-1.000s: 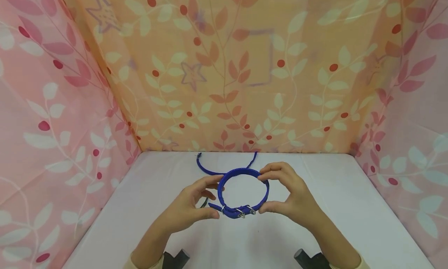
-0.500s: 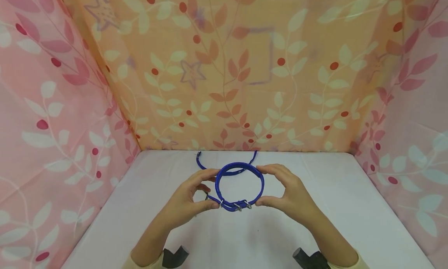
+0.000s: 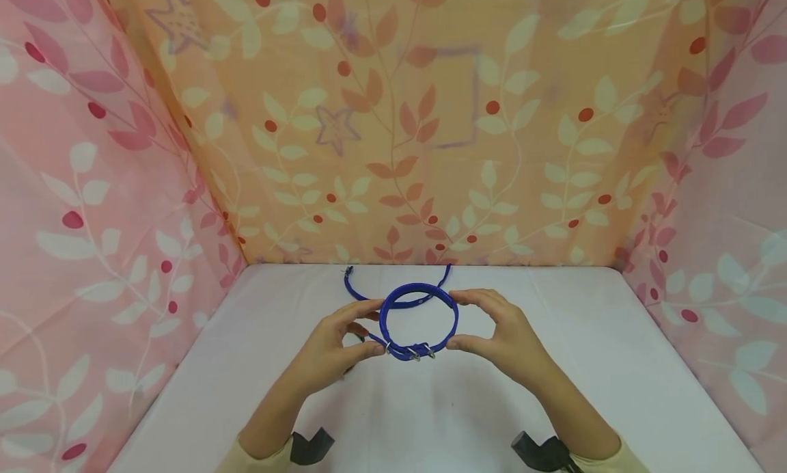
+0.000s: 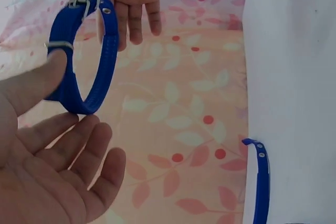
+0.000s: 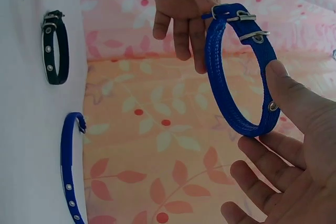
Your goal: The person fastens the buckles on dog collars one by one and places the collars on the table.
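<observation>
A blue buckled collar (image 3: 418,287) with a metal buckle, rings and eyelets is held up as a closed loop above the table, its buckle side toward me. My left hand (image 3: 337,346) pinches the loop's left side between thumb and fingertips. On the opposite side, my right hand (image 3: 509,335) grips it likewise, and the right wrist view shows the thumb (image 5: 296,90) just above an eyelet. The strap's free end sticks out toward the left hand. Behind that hand lies a black collar (image 5: 63,53), also looped, mostly hidden in the head view.
A second blue collar (image 3: 356,292), unbuckled and curved, lies at the back of the white table (image 3: 553,309). Floral cloth walls (image 3: 393,117) enclose the table at the back and both sides. Dark camera mounts (image 3: 311,447) sit on the wrists.
Both hands have raised the blue collar slightly, away from me, and its loop looks a little smaller. The grip on each side stays. The collar at the back has not moved.
</observation>
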A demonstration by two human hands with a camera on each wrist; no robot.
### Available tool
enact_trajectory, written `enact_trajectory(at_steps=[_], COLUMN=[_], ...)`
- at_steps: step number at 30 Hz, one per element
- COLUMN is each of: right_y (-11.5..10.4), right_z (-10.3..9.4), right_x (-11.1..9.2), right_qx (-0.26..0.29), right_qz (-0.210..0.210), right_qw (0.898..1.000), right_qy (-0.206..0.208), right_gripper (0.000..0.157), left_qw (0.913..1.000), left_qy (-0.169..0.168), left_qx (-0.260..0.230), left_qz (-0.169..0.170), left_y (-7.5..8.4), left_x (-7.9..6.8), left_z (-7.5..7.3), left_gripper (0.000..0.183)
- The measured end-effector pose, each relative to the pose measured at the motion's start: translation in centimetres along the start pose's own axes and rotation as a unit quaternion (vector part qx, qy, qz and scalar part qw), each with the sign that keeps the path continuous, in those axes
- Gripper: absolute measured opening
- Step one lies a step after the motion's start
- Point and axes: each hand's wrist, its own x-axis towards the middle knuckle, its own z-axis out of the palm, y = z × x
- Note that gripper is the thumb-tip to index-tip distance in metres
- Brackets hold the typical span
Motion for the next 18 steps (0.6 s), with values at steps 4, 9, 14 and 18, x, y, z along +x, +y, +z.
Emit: enact_trajectory(at_steps=[4,9,14,18], right_y=[0.9,2.1,3.4,4.4], right_z=[0.6,1.7,2.7,3.6], right_x=[0.2,0.3,0.5,0.7], right_qx=[0.008,0.022,0.032,0.032], right_qz=[0.026,0.068,0.091,0.115], right_qw=[1.000,0.997,0.995,0.992], right_qy=[-0.005,-0.024,-0.035,-0.043], right_gripper=[0.065,0.064,0.063,0.063], left_qw=[0.9990,0.9955,0.9914,0.9905], left_qy=[0.022,0.054,0.071,0.080], left_qx=[-0.006,0.004,0.009,0.016], left_qz=[-0.038,-0.078,-0.110,-0.110], left_y=[-0.5,-1.3,-2.2,-3.4], left_x=[0.4,0.7,1.0,1.4], left_z=[0.6,1.4,2.0,2.6], left_gripper=[0.056,0.050,0.046,0.044])
